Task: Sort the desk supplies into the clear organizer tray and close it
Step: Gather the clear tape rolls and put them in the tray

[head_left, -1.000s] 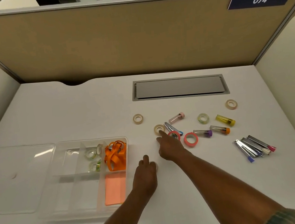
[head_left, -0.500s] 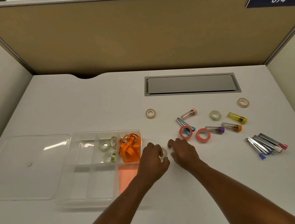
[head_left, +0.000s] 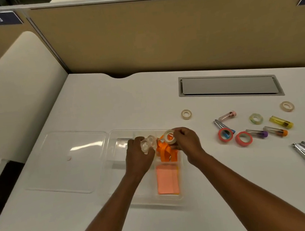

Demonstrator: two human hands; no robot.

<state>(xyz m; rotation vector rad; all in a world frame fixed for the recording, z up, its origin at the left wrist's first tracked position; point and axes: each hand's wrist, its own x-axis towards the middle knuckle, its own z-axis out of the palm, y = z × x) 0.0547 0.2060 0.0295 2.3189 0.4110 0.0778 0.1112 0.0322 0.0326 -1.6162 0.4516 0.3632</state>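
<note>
Both bare forearms reach forward and angle in toward each other. The left hand [head_left: 139,155] is palm down, fingers bent onto the clear tape rolls [head_left: 147,144]; whether it grips them, I cannot tell. The right hand [head_left: 188,142], near it but apart, pinches a beige tape roll [head_left: 170,137] on edge between thumb and fingertips.

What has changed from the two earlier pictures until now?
The right hand took the beige tape roll from the desk and carried it left; it now pinches it above the organizer tray. The left hand moved from the desk to the clear tape rolls in the tray; whether it grips them is unclear. The lid and the other supplies on the desk stayed in place.
</note>
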